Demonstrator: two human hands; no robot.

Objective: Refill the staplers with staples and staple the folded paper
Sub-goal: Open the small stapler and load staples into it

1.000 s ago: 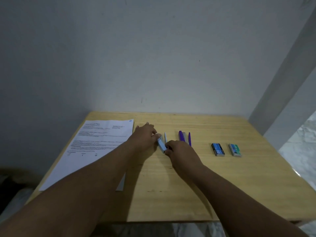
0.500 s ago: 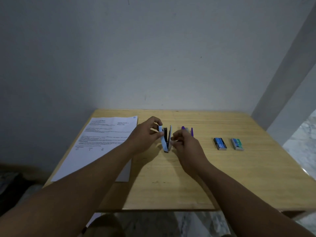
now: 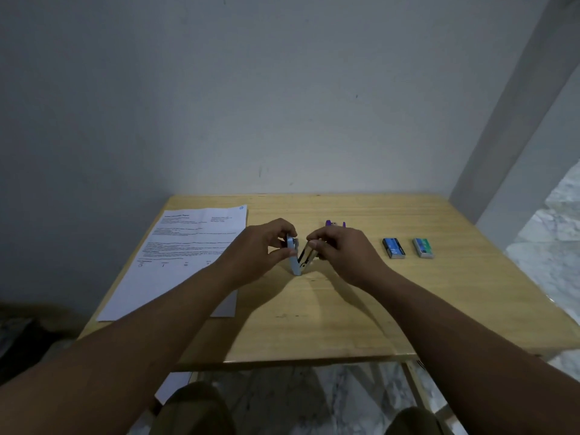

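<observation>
A light blue stapler [image 3: 296, 259] is held just above the wooden table [image 3: 345, 309], spread open in a V. My left hand [image 3: 260, 249] grips its blue top cover. My right hand [image 3: 342, 249] holds the other arm with the staple channel. A purple stapler [image 3: 334, 223] lies behind my right hand, mostly hidden. Two staple boxes rest to the right: a dark blue one [image 3: 393, 248] and a green one [image 3: 423, 248]. A printed paper sheet [image 3: 182, 255] lies flat on the left of the table.
The table stands against a grey wall [image 3: 282, 105], with a wall corner at the right. Another sheet of paper [image 3: 172, 387] lies on the marble floor under the table's front edge. My knees show at the bottom.
The blue stapler was lifted off the table and its two arms pulled apart, wider now than half a second ago. The view has tilted down slightly.
</observation>
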